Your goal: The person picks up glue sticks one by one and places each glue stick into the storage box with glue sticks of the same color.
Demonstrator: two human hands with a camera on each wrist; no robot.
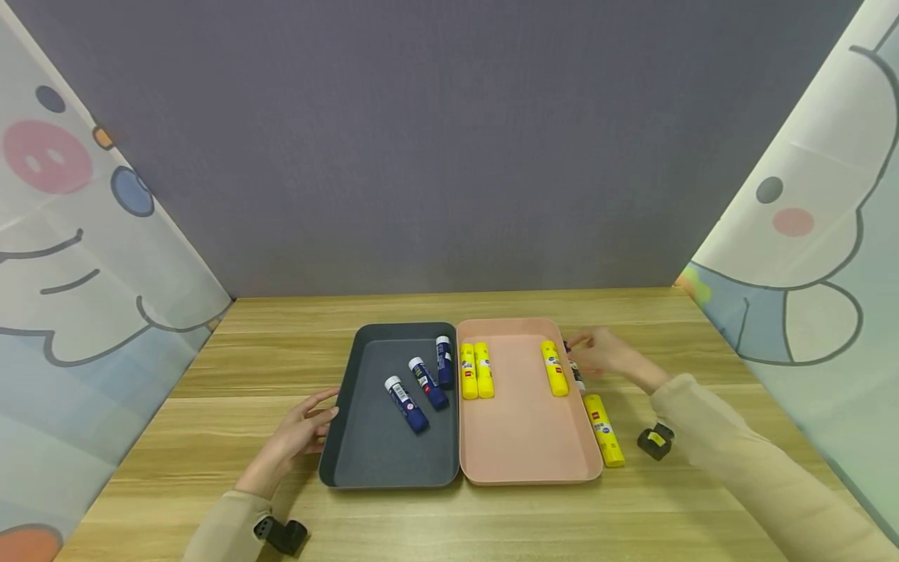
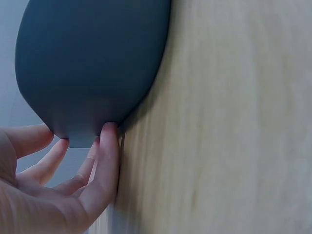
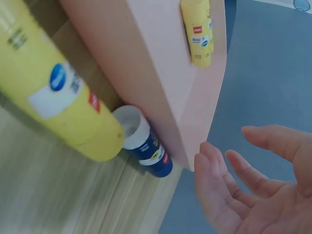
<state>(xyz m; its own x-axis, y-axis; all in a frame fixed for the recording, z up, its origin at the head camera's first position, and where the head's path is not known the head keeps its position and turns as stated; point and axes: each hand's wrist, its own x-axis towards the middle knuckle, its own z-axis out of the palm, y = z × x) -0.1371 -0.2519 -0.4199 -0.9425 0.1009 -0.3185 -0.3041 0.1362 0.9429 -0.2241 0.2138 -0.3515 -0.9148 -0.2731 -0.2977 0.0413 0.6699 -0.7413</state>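
My left hand [image 1: 298, 431] rests its fingertips against the outer left wall of a dark grey tray [image 1: 328, 437]; in the left wrist view, slightly bent fingers [image 2: 108, 161] touch that wall. My right hand [image 1: 600, 353] is just outside the right wall of a pink tray [image 1: 530, 457], fingers spread and nothing between them. Close to it, a blue glue stick with a white cap [image 3: 152, 151] lies on the table along the pink wall, partly hidden by the tray in the head view. A yellow glue stick [image 1: 604, 431] lies nearer the front.
Three blue glue sticks [image 1: 406, 404] lie in the dark grey tray. The pink tray holds three yellow glue sticks [image 1: 554, 368]. Both trays stand side by side on a wooden table [image 1: 393, 523]. A grey panel [image 1: 449, 156] rises behind, with printed sheets on either side.
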